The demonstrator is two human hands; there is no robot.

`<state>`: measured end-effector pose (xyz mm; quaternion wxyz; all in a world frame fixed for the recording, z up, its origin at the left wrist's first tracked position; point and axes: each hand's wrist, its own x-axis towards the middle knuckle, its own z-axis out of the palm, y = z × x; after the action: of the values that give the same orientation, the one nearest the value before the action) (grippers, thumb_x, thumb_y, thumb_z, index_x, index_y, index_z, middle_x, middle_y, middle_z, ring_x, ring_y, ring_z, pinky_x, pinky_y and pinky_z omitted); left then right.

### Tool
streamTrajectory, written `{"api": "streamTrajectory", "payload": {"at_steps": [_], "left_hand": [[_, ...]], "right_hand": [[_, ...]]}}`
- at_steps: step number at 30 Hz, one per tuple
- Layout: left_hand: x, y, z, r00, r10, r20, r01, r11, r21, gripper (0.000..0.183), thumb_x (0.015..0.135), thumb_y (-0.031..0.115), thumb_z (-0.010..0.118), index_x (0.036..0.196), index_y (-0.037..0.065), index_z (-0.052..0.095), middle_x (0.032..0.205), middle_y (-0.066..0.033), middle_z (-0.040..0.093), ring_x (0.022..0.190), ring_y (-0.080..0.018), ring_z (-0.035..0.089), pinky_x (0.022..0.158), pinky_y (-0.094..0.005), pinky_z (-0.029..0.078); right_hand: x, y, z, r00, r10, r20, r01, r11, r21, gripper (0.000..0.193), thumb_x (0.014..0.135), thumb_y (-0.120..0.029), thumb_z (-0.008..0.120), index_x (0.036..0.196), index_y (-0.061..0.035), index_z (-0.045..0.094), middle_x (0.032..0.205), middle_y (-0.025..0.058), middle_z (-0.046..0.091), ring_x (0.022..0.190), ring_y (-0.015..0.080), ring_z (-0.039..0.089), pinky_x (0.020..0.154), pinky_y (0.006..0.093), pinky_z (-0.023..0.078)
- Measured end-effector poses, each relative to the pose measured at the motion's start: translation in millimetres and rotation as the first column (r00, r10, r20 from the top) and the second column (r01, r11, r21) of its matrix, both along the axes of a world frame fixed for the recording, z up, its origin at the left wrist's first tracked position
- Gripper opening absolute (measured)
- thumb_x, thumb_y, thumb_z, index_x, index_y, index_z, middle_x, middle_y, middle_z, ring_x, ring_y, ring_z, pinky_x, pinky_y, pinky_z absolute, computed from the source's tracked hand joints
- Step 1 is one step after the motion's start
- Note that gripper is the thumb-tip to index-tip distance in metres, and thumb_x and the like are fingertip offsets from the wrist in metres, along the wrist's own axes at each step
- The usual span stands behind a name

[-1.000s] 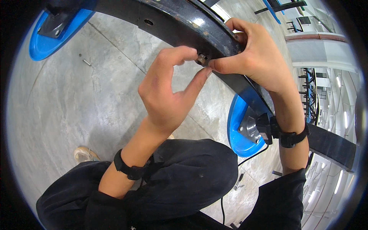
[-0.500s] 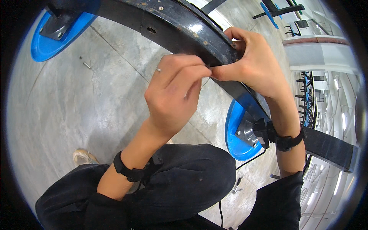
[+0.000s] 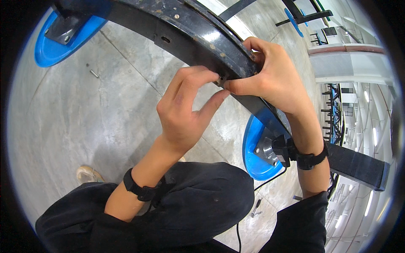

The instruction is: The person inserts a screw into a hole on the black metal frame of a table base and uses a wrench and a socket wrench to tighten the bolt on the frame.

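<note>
Crouched over a concrete floor (image 3: 84, 126), I watch both hands meet at the lower edge of a curved black metal beam (image 3: 190, 33) that sweeps across the top of the view and down to the right. A blue disc (image 3: 55, 46) with a grey bracket sits under the beam at upper left, and a second blue disc (image 3: 253, 147) with a grey metal fitting lies at lower right, partly hidden behind the right wrist. A small loose bolt (image 3: 91, 71) lies alone on the floor, well apart from the hands, and a tool (image 3: 256, 208) lies on the floor beside the dark-trousered knee (image 3: 202, 202) (it is too small to identify). Blue and dark frames stand far off at upper right; no labels are legible from here. The left hand (image 3: 185, 109) has its forefinger and thumb curled toward a small nut (image 3: 221, 79) on the beam's underside, forefinger touching it and thumb just below. The right hand (image 3: 270, 80) is closed around the beam's edge, its thumb tip pressing just beside the nut from the right. Black straps ring both wrists, and the beam's bulk hides the right fingers' tips.
</note>
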<state>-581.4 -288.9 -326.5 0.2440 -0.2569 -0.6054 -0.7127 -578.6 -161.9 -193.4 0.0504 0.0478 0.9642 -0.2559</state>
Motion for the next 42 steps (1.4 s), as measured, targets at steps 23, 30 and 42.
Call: {"api": "streamTrajectory", "payload": {"at_steps": [23,30,42], "left_hand": [[-6.1,-5.1,-3.4,0.991,0.027,-0.13,-0.033,0.999,-0.043,0.024,0.068,-0.005,0.07,0.088,0.0,0.06,0.088,-0.0137,0.062,0.079,-0.026,0.062,0.068,-0.0307,0.049],[-7.8,-2.5,-3.2,0.985,0.07,-0.156,-0.081,0.995,-0.065,0.026,0.067,-0.004,0.072,0.09,0.001,0.061,0.087,-0.0128,0.062,0.078,-0.0243,0.063,0.067,-0.0287,0.05],[-1.1,-4.3,-2.5,0.998,0.037,-0.048,-0.039,0.998,-0.056,0.024,0.067,-0.005,0.072,0.088,0.0,0.062,0.085,-0.0116,0.064,0.075,-0.0209,0.063,0.065,-0.0272,0.05]], "right_hand": [[-0.4,7.4,-4.4,0.997,0.055,-0.057,-0.054,0.998,0.02,0.042,0.051,-0.026,0.077,0.076,0.0041,0.062,0.061,0.0054,0.054,0.055,0.0116,0.05,0.054,0.0235,0.041],[-2.2,7.8,2.4,0.996,0.071,0.055,-0.073,0.997,0.038,0.037,0.058,-0.012,0.077,0.088,0.0026,0.06,0.073,-0.0004,0.057,0.065,0.0048,0.051,0.058,0.0188,0.04],[-2.2,9.2,5.7,0.994,0.093,0.063,-0.097,0.993,0.072,0.037,0.058,-0.014,0.078,0.086,0.0027,0.06,0.071,0.0003,0.057,0.063,0.0052,0.05,0.058,0.0189,0.04]]}}
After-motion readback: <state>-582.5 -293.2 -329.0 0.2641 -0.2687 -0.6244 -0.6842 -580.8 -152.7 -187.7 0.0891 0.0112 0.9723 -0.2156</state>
